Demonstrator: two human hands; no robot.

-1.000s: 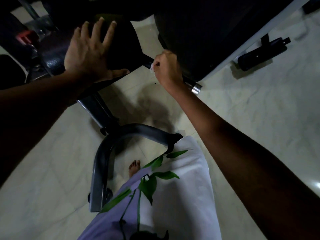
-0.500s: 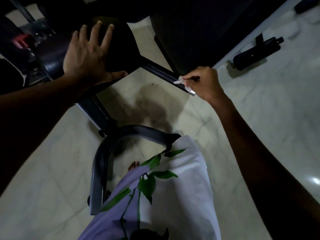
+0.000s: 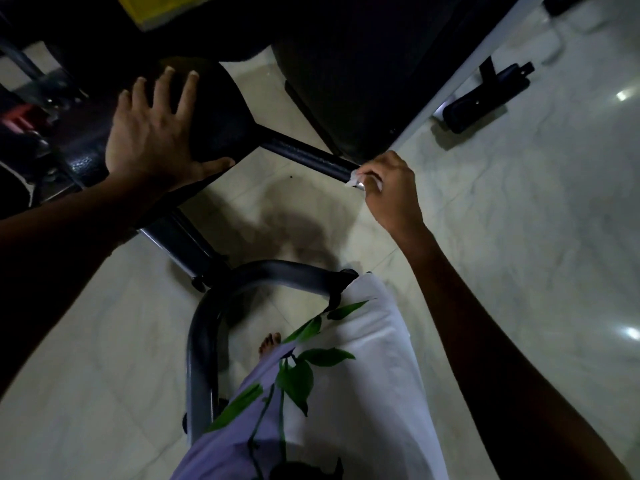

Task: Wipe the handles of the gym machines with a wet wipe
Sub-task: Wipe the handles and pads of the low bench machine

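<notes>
Floor: pale marble tiles point(image 3: 519, 271), dim light
Right hand point(image 3: 391, 192): centre right; pinches wet wipe point(image 3: 354, 181) at the handle bar point(image 3: 304, 155) end
Left hand point(image 3: 156, 136): upper left; fingers spread flat on black seat pad point(image 3: 221, 116)
Risk: small wipe may slip off the bar end; grip looks slight

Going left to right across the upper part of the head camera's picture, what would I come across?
Left hand flat on the black pad → black bar → wet wipe → right hand → loose black handle on the floor.
</notes>
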